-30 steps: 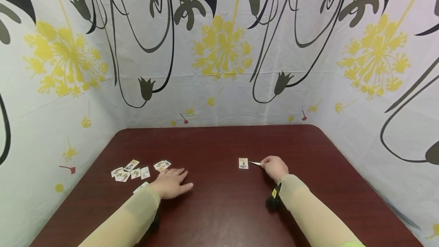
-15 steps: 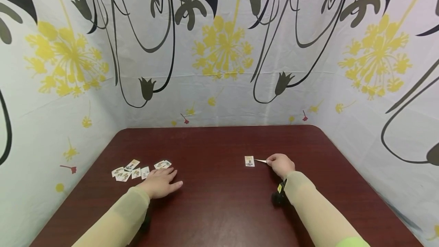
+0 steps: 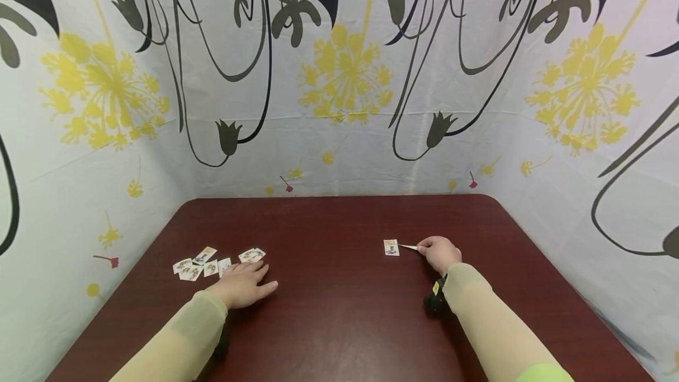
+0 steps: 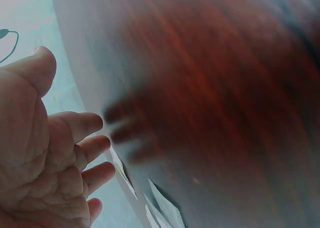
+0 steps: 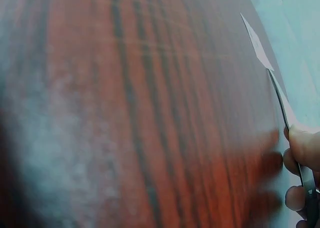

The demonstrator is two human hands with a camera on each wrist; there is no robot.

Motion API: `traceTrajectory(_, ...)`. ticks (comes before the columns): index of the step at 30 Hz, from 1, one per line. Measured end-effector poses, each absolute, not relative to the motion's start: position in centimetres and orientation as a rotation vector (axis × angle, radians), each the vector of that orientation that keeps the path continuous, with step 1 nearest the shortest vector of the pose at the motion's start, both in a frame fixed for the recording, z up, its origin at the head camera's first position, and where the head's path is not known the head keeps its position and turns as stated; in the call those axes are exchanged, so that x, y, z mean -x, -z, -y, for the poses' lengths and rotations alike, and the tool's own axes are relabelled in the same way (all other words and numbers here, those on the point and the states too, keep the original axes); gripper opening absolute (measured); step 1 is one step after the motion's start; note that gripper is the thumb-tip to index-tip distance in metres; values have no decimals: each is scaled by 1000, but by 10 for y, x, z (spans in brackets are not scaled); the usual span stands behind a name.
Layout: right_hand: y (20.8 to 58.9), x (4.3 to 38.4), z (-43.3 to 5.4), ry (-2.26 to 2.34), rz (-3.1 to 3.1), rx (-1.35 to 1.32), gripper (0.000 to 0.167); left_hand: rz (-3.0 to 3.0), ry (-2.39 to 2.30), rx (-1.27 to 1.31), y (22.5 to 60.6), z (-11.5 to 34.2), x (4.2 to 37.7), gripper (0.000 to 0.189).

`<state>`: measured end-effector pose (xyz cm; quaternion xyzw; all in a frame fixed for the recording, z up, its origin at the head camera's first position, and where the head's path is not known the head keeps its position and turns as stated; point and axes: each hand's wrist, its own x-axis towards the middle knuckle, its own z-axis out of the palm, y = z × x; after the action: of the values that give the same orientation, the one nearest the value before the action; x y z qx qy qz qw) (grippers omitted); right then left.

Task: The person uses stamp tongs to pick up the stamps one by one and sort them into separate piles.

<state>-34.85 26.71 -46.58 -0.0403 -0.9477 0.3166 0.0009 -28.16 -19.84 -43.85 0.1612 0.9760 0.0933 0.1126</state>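
Note:
My right hand (image 3: 440, 253) pinches a pair of pointed metal tweezers (image 5: 281, 100) between thumb and fingers. The tweezers' tip meets the edge of a small printed white card (image 3: 391, 247), which lies flat-on to the head view at the right of the table. In the right wrist view that card (image 5: 256, 42) appears edge-on at the tip. My left hand (image 3: 241, 285) is spread, palm toward the table, fingers straight or slightly bent and holding nothing. Its fingers are beside several small cards, two of them overlapping (image 3: 251, 254) just beyond the fingertips. A card (image 3: 225, 266) is partly hidden by that hand.
More small picture cards (image 3: 191, 272) lie in a loose, partly overlapping group at the left of the dark red-brown table (image 3: 329, 323). A white cloth (image 3: 339, 152) printed with flowers and vines surrounds the table on the far side and both sides.
My right hand, the tweezers and the card at their tip have moved right and slightly away. My left hand has shifted left, covering a card near its wrist.

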Motion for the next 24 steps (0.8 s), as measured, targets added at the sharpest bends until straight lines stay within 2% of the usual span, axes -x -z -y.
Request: traceTrajectory(24, 459, 355, -263, -924, 2974, 106, 22, -2874, -277, -462, 441, 203, 281, 68)
